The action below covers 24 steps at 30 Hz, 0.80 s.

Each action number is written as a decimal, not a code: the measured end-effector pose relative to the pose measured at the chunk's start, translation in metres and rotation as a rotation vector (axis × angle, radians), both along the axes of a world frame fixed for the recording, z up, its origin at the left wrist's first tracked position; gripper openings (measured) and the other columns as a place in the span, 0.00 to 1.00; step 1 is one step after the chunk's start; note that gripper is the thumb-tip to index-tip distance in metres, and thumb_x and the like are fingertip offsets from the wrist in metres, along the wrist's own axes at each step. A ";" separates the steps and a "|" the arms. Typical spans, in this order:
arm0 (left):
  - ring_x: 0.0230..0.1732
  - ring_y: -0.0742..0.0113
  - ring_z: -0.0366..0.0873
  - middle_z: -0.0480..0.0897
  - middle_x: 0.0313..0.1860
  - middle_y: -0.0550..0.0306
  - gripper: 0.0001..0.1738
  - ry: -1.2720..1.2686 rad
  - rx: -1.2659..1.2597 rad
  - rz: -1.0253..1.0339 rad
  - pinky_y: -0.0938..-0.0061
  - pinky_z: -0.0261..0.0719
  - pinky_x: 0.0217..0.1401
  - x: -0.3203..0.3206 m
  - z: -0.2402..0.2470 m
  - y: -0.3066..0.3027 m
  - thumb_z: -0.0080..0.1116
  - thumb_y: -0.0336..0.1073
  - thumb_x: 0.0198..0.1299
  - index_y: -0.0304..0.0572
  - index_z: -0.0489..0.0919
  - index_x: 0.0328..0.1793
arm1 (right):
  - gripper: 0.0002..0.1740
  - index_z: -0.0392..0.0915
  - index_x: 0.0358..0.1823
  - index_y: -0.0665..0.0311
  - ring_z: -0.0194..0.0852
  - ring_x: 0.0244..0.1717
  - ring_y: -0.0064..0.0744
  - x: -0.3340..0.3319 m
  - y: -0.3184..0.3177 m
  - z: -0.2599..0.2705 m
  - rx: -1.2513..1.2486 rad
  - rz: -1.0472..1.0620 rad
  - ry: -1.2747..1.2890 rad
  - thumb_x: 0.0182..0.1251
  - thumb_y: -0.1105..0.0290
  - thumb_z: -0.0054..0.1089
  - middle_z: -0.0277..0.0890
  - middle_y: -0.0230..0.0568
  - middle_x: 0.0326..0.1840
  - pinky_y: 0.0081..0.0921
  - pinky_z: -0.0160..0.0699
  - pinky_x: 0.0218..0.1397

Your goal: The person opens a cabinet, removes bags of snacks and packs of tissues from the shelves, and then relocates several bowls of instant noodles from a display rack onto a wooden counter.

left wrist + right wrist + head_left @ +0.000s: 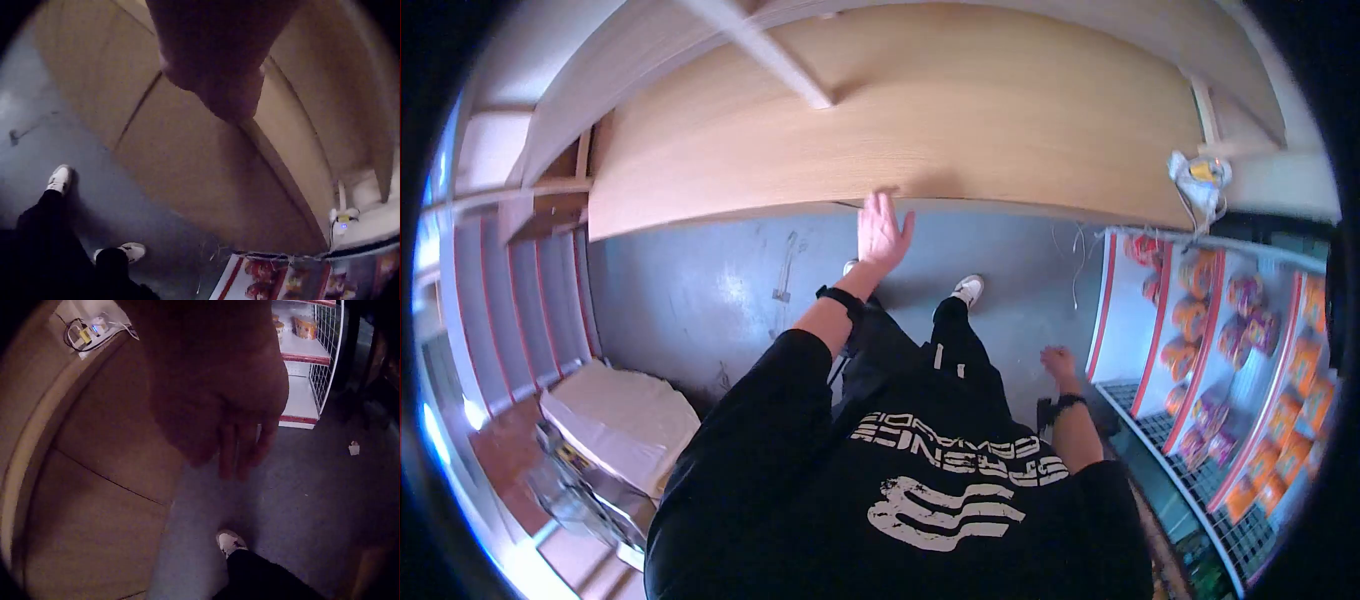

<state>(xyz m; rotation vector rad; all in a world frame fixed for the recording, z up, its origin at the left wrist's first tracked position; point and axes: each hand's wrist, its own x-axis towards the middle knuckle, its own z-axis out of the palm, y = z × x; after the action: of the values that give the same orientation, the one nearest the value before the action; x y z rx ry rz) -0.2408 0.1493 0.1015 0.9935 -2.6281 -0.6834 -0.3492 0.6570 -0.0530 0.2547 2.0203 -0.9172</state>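
In the head view, note left hand raised before the body, at the near edge of wooden table. Read fingers as open, near-straight, with thumb apart; cannot tell contact with the edge from overlap alone. In left wrist view, find the same hand dark, with fingers hard to make out.

To the right, see right hand low, well apart from the table, blurred in head view. In right wrist view, make out open fingers, hanging loosely, dim against grey floor; cannot make out thumb clearly.

Place the table across the front, above the floor, with far side cut off at top. Near its right end, spot white cables with yellow block, too small to identify. Farther right, count several tiers of shelves bearing orange, red and purple packs; cannot read labels. At left, find pale rack and light cover, with contents beneath hidden. Below, see white shoes, one partly behind left forearm.
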 end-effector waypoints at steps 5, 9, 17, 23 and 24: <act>0.53 0.47 0.76 0.80 0.48 0.44 0.23 -0.165 0.486 0.149 0.57 0.72 0.56 0.124 -0.041 -0.033 0.53 0.46 0.60 0.42 0.73 0.58 | 0.10 0.78 0.36 0.58 0.80 0.34 0.30 0.004 0.042 -0.006 0.072 0.117 -0.146 0.60 0.60 0.59 0.81 0.37 0.35 0.29 0.76 0.33; 0.53 0.44 0.78 0.82 0.48 0.41 0.21 -0.357 0.618 0.499 0.58 0.75 0.57 0.241 -0.082 -0.079 0.53 0.46 0.56 0.40 0.80 0.50 | 0.13 0.76 0.45 0.60 0.80 0.37 0.28 0.016 -0.060 0.078 -0.056 -0.072 -0.019 0.64 0.60 0.57 0.81 0.36 0.37 0.26 0.73 0.36; 0.43 0.53 0.84 0.84 0.40 0.42 0.23 -0.149 0.796 0.794 0.64 0.79 0.52 0.372 -0.137 -0.161 0.54 0.49 0.57 0.38 0.81 0.48 | 0.16 0.76 0.47 0.61 0.80 0.38 0.26 0.047 -0.203 0.146 -0.057 0.111 0.144 0.65 0.58 0.59 0.82 0.35 0.40 0.24 0.72 0.35; 0.33 0.65 0.85 0.86 0.34 0.51 0.24 0.120 0.974 0.952 0.72 0.82 0.41 0.389 -0.120 -0.196 0.54 0.48 0.60 0.33 0.78 0.51 | 0.20 0.74 0.50 0.62 0.81 0.41 0.32 0.071 -0.235 0.144 0.013 0.210 0.018 0.64 0.57 0.60 0.81 0.39 0.43 0.26 0.76 0.37; 0.32 0.66 0.85 0.86 0.35 0.52 0.24 0.158 1.000 0.969 0.73 0.81 0.40 0.389 -0.120 -0.199 0.53 0.48 0.61 0.33 0.77 0.52 | 0.20 0.74 0.50 0.62 0.81 0.41 0.32 0.071 -0.240 0.143 0.017 0.228 0.022 0.64 0.57 0.60 0.81 0.39 0.43 0.26 0.76 0.37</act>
<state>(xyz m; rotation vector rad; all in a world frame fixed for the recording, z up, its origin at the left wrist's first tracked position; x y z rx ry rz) 0.1482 -0.0501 -0.0180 2.0674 -1.2373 -1.6569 -0.2786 0.4172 0.0897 0.0217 2.0288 -0.7626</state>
